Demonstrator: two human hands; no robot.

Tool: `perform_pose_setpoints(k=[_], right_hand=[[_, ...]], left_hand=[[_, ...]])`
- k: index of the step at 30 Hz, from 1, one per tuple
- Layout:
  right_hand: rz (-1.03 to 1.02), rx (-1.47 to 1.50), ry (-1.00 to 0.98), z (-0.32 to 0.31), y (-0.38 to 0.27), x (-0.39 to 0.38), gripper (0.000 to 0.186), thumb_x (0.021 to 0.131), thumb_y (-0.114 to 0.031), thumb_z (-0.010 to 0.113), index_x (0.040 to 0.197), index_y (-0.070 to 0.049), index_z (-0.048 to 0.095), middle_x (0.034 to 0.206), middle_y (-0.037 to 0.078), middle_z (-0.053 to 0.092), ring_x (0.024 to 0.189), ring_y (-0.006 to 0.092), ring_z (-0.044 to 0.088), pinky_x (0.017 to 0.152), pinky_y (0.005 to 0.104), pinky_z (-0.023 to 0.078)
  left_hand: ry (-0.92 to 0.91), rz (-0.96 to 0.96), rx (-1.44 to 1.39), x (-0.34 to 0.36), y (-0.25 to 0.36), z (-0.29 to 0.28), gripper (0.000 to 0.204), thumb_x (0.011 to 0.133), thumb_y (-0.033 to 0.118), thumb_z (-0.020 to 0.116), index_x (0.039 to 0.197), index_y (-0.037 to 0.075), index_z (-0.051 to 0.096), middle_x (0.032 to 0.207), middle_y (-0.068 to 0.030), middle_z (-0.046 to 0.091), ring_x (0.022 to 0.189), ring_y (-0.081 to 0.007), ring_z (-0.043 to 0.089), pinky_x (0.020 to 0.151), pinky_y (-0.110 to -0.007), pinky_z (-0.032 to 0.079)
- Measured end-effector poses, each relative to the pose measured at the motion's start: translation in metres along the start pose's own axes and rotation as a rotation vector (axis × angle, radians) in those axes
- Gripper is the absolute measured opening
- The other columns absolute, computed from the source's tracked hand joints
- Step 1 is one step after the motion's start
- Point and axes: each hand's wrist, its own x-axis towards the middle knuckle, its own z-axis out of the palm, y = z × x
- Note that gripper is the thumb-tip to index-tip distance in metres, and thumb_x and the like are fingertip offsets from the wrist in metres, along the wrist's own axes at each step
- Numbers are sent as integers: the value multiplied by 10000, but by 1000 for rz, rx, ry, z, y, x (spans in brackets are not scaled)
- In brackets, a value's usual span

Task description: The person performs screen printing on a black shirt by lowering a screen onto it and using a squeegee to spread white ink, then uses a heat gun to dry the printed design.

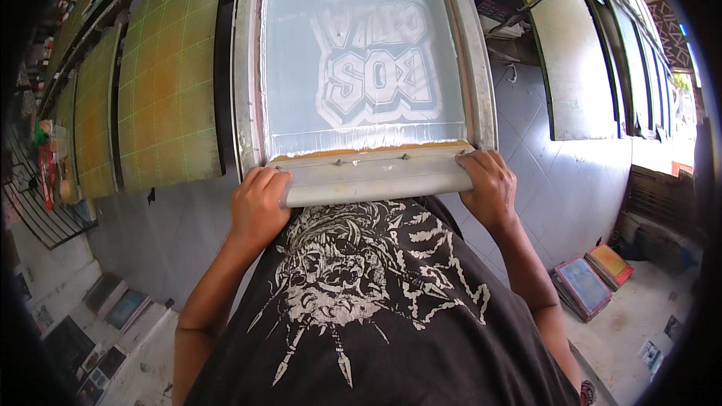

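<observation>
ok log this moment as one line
left hand: holds grey bar, left end | right hand: holds bar, right end | printing screen: beyond bar

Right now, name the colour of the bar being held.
The bar is light grey, clearest in the head view.

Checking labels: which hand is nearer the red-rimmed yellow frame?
Right. The right hand grips the right end of the grey bar, up-left of the red-rimmed yellow frame; the left hand grips the left end, farther away.
</observation>
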Motion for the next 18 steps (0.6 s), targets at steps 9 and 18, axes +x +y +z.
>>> perform_pose_setpoints(k=[9, 18], right_hand=[[-83, -5, 59, 29, 52, 105, 397, 587, -15, 734, 970, -110, 699, 909, 27, 659, 841, 244, 647, 734, 357, 559], [-136, -67, 153, 54, 104, 253, 327, 634, -74, 737, 953, -116, 680, 925, 44, 647, 918, 267, 646, 780, 381, 553]], left_hand=[[26, 27, 133, 84, -61, 28, 394, 587, -11, 741, 974, 45, 695, 963, -96, 687, 870, -288, 653, 751, -375, 550], [124, 32, 176, 225, -130, 40, 407, 590, 28, 791, 968, 96, 656, 905, -62, 655, 875, -287, 642, 748, -385, 540]])
